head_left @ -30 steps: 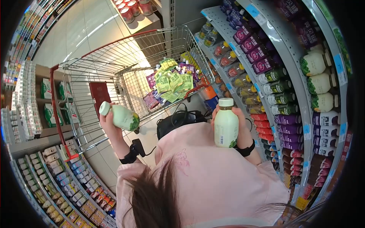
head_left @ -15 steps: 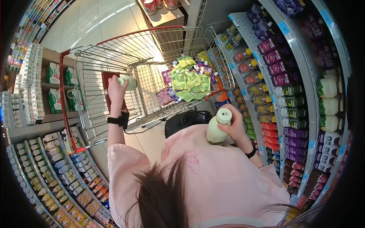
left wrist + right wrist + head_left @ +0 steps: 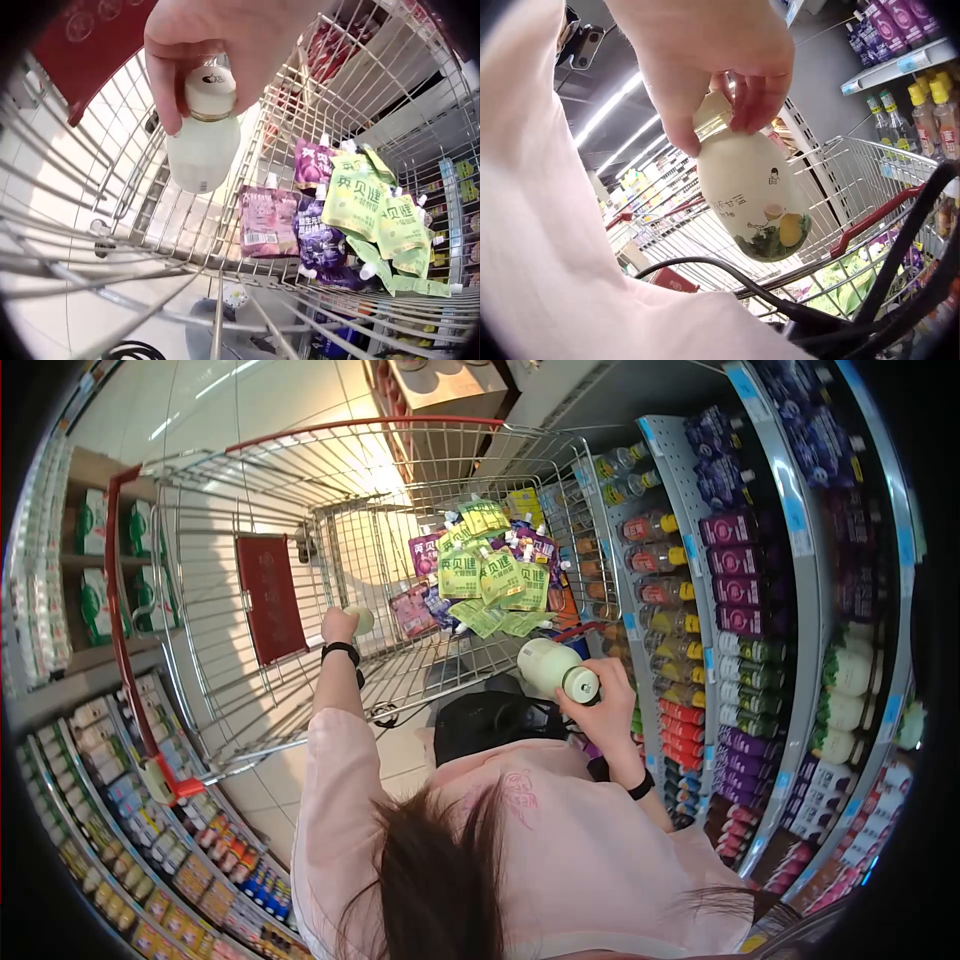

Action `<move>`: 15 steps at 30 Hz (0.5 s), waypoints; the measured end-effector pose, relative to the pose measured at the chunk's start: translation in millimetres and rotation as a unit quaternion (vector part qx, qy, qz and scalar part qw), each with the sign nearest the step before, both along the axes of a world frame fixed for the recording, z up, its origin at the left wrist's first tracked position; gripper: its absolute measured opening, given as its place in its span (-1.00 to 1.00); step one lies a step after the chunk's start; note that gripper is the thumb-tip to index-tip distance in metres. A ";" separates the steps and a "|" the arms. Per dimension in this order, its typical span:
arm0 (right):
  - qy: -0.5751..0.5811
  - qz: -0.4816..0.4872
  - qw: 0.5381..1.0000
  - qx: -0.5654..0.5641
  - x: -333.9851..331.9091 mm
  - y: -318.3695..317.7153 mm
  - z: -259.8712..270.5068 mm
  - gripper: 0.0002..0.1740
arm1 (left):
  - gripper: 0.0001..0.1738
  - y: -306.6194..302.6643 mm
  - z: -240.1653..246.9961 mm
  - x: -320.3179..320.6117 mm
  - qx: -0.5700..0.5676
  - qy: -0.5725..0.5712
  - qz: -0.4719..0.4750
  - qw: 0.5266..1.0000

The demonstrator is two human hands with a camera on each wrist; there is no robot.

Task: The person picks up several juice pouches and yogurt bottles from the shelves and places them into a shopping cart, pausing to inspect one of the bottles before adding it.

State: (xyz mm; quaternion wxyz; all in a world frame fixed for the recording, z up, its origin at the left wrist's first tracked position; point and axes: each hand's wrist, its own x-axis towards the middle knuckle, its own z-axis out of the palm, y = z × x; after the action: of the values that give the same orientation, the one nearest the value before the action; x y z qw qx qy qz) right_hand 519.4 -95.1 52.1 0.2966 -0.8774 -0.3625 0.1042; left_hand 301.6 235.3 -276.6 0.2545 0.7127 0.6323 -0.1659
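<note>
Pale-green bottle [image 3: 202, 156] found inside the wire cart [image 3: 272, 600], left grip [image 3: 223, 36] clamped round its top; base contact cannot be told. Advise setting it down upright, apart from the pouches [image 3: 358, 202], before release. Right grip [image 3: 712, 56] clamped on a second bottle [image 3: 750, 187]; keep that hold firm.

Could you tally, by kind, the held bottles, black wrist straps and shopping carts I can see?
Held pale capped bottles: 2
Black wrist straps: 2
Wire shopping cart: 1
Total: 5
</note>
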 end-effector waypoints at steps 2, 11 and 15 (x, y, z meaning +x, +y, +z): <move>0.007 0.003 1.000 -0.006 2.8 -1.9 -2.6 -0.60 | -0.48 -12.6 -0.2 -10.7 -0.032 0.004 0.026 0.999; -0.035 0.221 0.972 -0.065 48.9 30.6 -21.8 -0.52 | -0.55 -22.5 -26.8 -49.2 -0.077 0.071 0.103 0.989; -0.009 0.392 0.913 -0.112 69.1 110.0 -54.7 -0.48 | -0.55 -18.8 -38.8 -52.4 -0.068 0.099 0.101 0.987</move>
State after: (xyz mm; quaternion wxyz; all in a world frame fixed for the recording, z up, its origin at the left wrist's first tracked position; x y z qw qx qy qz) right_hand 588.5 14.9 -2.6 0.1283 -0.6930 -0.6660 0.2446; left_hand 249.2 216.5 -315.4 0.2540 0.6058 0.7106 -0.2521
